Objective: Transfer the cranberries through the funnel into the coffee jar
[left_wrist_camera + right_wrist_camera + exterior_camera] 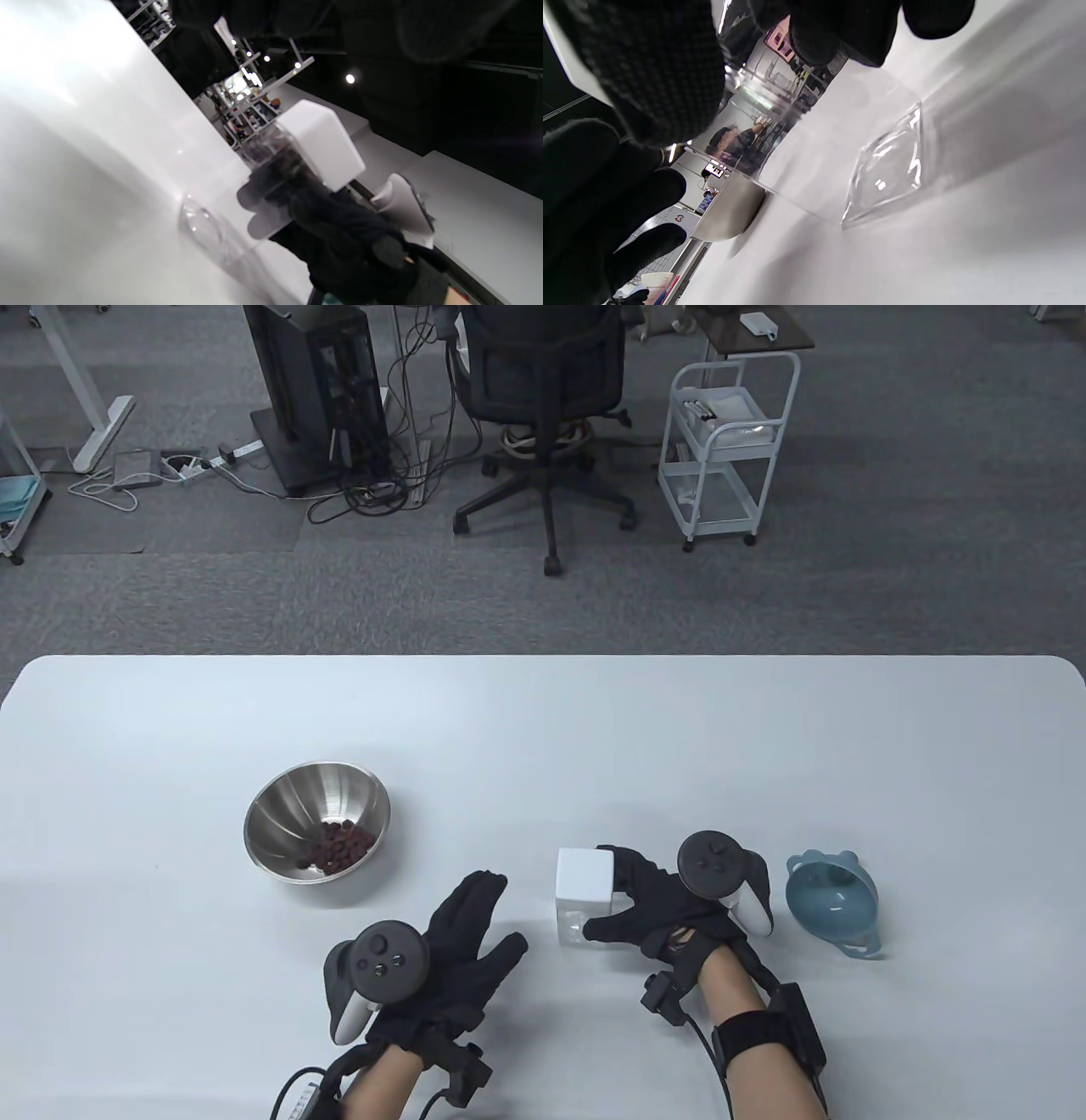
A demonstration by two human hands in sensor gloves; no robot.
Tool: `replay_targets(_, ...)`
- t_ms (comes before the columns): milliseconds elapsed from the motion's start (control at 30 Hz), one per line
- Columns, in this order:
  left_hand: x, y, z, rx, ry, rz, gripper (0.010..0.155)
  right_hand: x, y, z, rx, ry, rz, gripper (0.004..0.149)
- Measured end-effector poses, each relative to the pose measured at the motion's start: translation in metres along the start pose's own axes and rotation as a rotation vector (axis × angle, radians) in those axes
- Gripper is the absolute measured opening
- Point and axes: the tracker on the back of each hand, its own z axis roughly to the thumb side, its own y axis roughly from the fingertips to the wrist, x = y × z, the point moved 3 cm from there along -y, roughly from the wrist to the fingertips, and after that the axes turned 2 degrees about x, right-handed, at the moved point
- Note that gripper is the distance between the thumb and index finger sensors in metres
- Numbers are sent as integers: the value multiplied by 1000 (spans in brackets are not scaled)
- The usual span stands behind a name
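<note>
A clear square coffee jar (pixel 582 903) with a white lid stands at the table's middle. My right hand (pixel 632 903) grips it from the right side, fingers behind and thumb in front. The jar also shows in the left wrist view (pixel 297 169) and the right wrist view (pixel 840 169). A steel bowl (pixel 317 831) with dark red cranberries (pixel 339 848) sits to the left. A blue funnel (pixel 831 903) lies to the right of my right hand. My left hand (pixel 475 920) hovers open and empty between the bowl and the jar.
The white table (pixel 543 729) reaches wide behind the objects. Beyond its far edge are an office chair (pixel 543 407), a white cart (pixel 730 441) and cables on the floor.
</note>
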Motion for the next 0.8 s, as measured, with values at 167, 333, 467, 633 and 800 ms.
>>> replay_targets(167, 0, -2, 24, -74, -65, -5, 81, -1, 19, 17, -28, 36, -24, 92)
replay_targets(333, 3, -4, 54, -150, -116, 1, 83, -4, 44, 41, -73, 62, -29, 92)
replay_targets(467, 1, -6, 74, -189, -113, -18, 87, -3, 61, 52, -97, 61, -24, 92)
replay_targets(633, -9, -9, 91, -239, -111, -52, 94, 7, 78, 54, -130, 21, -14, 92)
replay_targets(800, -26, -16, 94, -251, -130, -126, 96, 17, 86, 53, -150, 6, -2, 92)
